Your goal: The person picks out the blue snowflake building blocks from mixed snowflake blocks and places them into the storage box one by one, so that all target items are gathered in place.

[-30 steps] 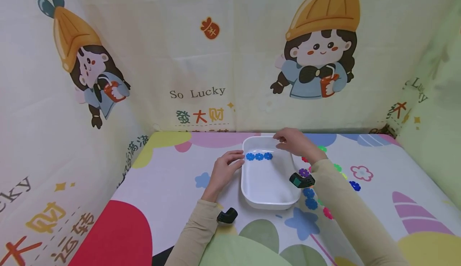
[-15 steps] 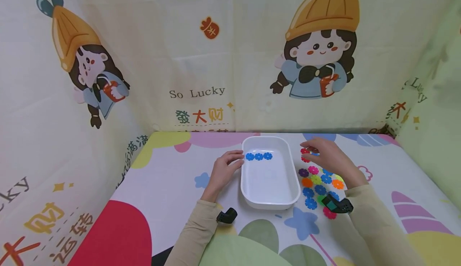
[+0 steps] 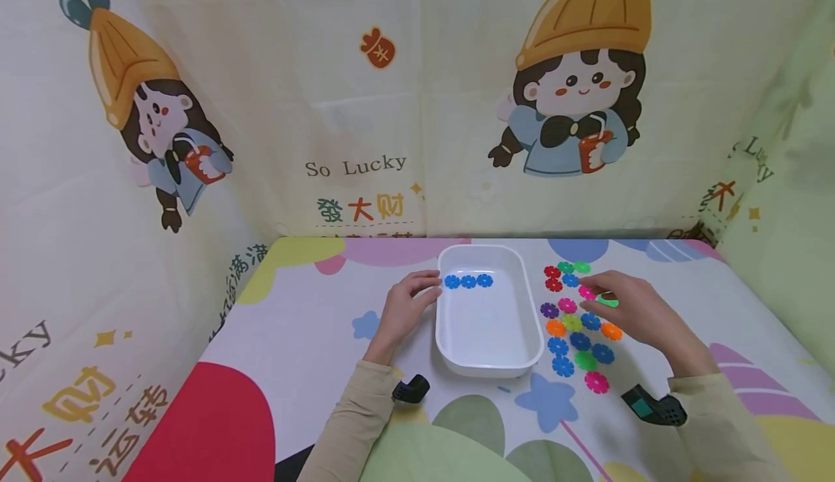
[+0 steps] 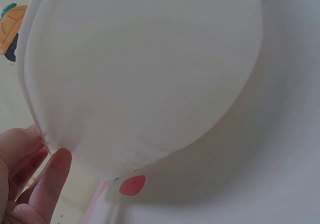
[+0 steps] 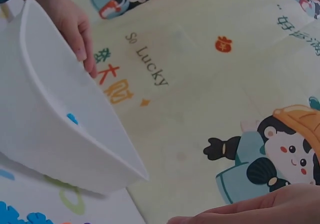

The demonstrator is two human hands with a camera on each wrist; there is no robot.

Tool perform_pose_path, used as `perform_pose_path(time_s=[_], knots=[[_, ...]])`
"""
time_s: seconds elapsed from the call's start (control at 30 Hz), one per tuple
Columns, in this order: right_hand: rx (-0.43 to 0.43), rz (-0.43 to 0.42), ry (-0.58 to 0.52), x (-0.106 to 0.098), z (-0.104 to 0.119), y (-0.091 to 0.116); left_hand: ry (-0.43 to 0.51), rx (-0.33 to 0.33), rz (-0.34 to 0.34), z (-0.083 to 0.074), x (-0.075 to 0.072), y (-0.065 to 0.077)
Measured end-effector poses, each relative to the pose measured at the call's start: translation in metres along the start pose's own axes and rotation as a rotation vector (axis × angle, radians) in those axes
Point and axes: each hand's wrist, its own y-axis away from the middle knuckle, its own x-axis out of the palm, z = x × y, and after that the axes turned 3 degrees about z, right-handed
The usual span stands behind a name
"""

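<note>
Flower-shaped pieces [image 3: 580, 341], notched and multicoloured, lie beside the right hand [image 3: 638, 309], thumb and forefinger apart.

We find the tray [image 3: 489, 337] standing on the table [image 3: 313, 337], its length running from near to far. Inside it, three discs [image 3: 468, 281] lie in a crosswise row toward the far end, starting just beside the left wall and stopping short of the right one. We note the left hand [image 3: 404, 309] against the tray's left side, touching it. Right of the tray and apart from it, loose discs [image 3: 580, 341] lie spread in a far-to-near band. We place the right hand [image 3: 636, 306] over that band's right side, toward its far end. Behind the table we record a curtain [image 3: 457, 105].
</note>
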Motion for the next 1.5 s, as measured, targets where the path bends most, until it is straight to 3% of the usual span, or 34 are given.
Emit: perform_pose_path(time_s=[0.83,1.2,1.5], knots=[[-0.051,0.085,0.065,0.008,-0.033,0.035,-0.015,-0.013,-0.005,0.002,-0.001,-0.001],[0.015,0.151,0.018,0.015,-0.044,0.044,-0.014,-0.007,0.003,0.003,0.001,-0.002],[0.009,0.208,-0.032,0.021,-0.05,0.042,-0.014,0.012,-0.003,0.004,0.0,-0.002]])
